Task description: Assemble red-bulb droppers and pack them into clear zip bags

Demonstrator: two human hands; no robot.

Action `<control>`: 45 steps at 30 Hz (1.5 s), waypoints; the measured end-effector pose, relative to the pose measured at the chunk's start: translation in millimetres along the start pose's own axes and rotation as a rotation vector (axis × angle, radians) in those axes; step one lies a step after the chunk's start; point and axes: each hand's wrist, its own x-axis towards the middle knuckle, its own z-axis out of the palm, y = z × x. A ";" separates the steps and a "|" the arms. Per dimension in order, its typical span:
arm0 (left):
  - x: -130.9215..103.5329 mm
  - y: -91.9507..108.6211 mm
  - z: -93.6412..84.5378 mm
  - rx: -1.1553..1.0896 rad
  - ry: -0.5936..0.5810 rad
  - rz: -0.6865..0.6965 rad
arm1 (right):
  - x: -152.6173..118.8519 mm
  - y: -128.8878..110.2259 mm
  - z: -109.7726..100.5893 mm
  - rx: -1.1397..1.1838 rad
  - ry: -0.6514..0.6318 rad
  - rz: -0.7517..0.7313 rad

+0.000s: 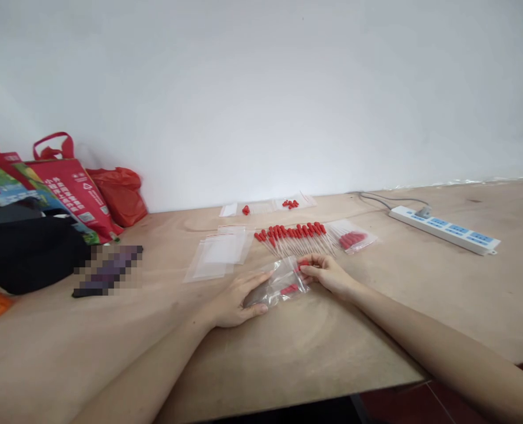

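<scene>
A clear zip bag point(275, 284) lies on the table with a red-tipped piece point(288, 289) inside it. My left hand point(239, 297) curves around the bag's left end, thumb at the near side and fingers at the far side, holding it. At the bag's right end, my right hand point(325, 274) pinches another red-tipped piece point(304, 265); the stick of that piece is not clearly visible. Just beyond the hands, a row of thin white sticks with red tips point(290, 231) is laid out. A filled clear bag of red-tipped sticks point(352, 239) rests right of the row.
Flat clear bags point(217, 253) overlap left of the row. More bags with red tips point(290, 204) lie by the wall. A power strip point(447, 228) with a cord is at right. A blurred phone-like object point(111, 271), black cloth point(27, 253) and red bags point(73, 191) occupy the left.
</scene>
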 end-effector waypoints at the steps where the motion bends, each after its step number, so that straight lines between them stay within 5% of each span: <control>1: -0.1 -0.2 0.1 -0.004 0.004 0.007 | 0.3 0.9 -0.9 -0.028 -0.010 -0.016; 13: 0.7 -1.7 -0.4 0.028 -0.004 0.013 | 2.5 -3.5 -5.8 -0.479 -0.331 -0.173; 20: 4.3 -4.6 0.2 0.019 -0.022 0.014 | 51.0 -20.4 -5.8 -0.960 0.210 -0.314; 24: 4.1 -6.1 1.6 0.019 -0.012 0.024 | 81.3 -25.1 15.6 -1.118 0.289 -0.218; 34: 0.9 -12.7 6.0 0.019 0.013 0.067 | 96.2 -30.4 50.1 -1.188 0.326 -0.094; 39: 1.1 -10.7 7.2 0.028 0.023 0.065 | 78.9 -44.6 20.2 -1.165 0.275 -0.154; 45: 3.2 -2.9 8.3 0.074 0.013 0.038 | 37.2 -27.8 -24.6 -0.595 0.228 -0.217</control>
